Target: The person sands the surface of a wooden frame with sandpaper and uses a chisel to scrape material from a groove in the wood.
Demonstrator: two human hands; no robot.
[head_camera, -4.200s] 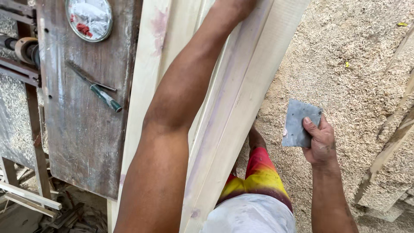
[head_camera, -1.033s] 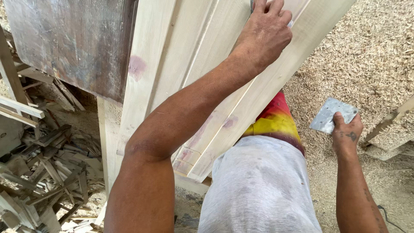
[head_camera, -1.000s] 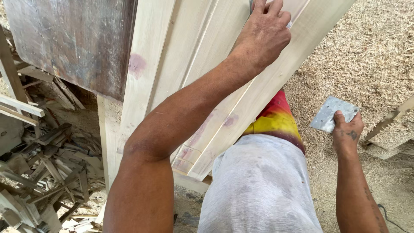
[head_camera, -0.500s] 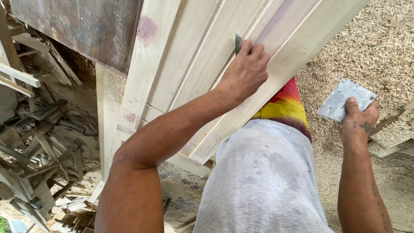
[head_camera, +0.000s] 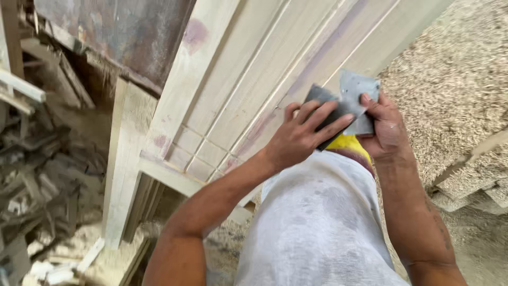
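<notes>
My left hand (head_camera: pixel 302 131) grips a dark flat scraper blade (head_camera: pixel 324 100) at the lower edge of a pale grooved wooden panel (head_camera: pixel 264 69) that leans across the view. Beside it, my right hand (head_camera: pixel 385 127) holds a grey rectangular metal plate (head_camera: pixel 355 90), and the plate touches the dark blade. Pinkish filler patches mark the panel along its grooves and near its left rail. My grey shirt and a strip of yellow shorts show below the hands.
A rusty metal sheet (head_camera: pixel 121 32) stands behind the panel at upper left. Scrap wood offcuts (head_camera: pixel 42 175) pile up at the left. Sawdust (head_camera: pixel 455 79) covers the ground at the right, with a wooden slat (head_camera: pixel 471 153) lying there.
My left hand has slid down the panel from its upper part to the lower edge. My right hand has come in from the right, bringing the grey plate against the dark blade.
</notes>
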